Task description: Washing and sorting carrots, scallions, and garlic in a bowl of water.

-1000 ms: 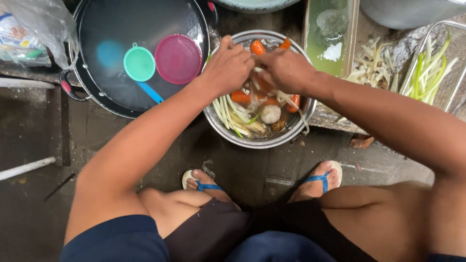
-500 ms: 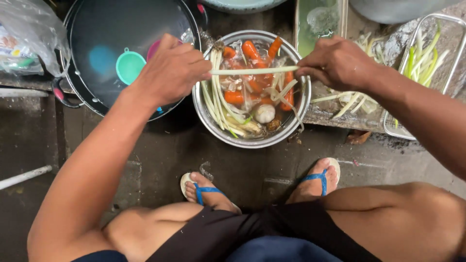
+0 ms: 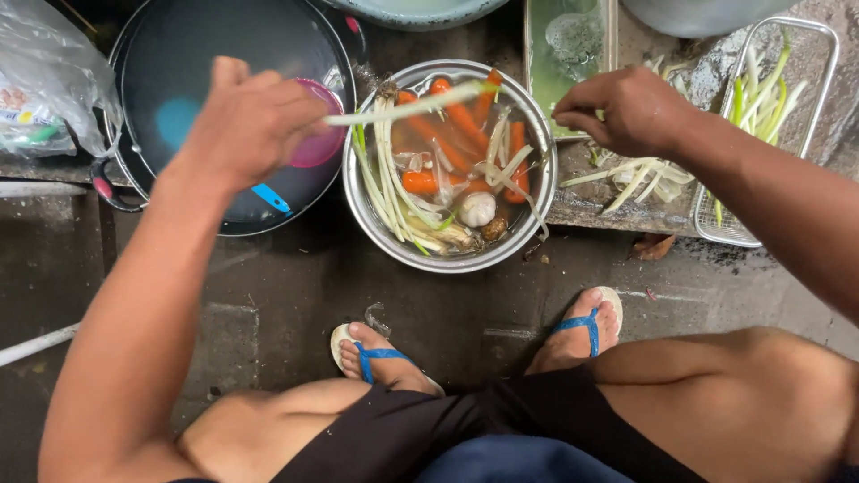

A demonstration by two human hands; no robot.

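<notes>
My left hand [image 3: 250, 121] is closed around one end of a long pale green stalk [image 3: 412, 105], held level over a metal bowl [image 3: 447, 263]. The bowl holds water, orange carrots [image 3: 461, 116], more pale stalks [image 3: 386, 188] and a white bulb [image 3: 477, 208]. My right hand [image 3: 626, 107] hovers just right of the bowl with its fingertips pinched together, apart from the stalk's free end. I see nothing between its fingers.
A black wok [image 3: 179, 54] with a pink cup [image 3: 320, 148] stands left of the bowl. Pale trimmings [image 3: 631, 179] lie on the ledge beside a wire basket [image 3: 810, 89] of green stalks. A plastic bag [image 3: 45, 80] sits far left. My sandalled feet [image 3: 380, 358] rest on wet concrete.
Both hands were in the bowl, then lifted one stalk held at both ends. Now my right hand has let go and drawn right; my left holds the stalk alone.
</notes>
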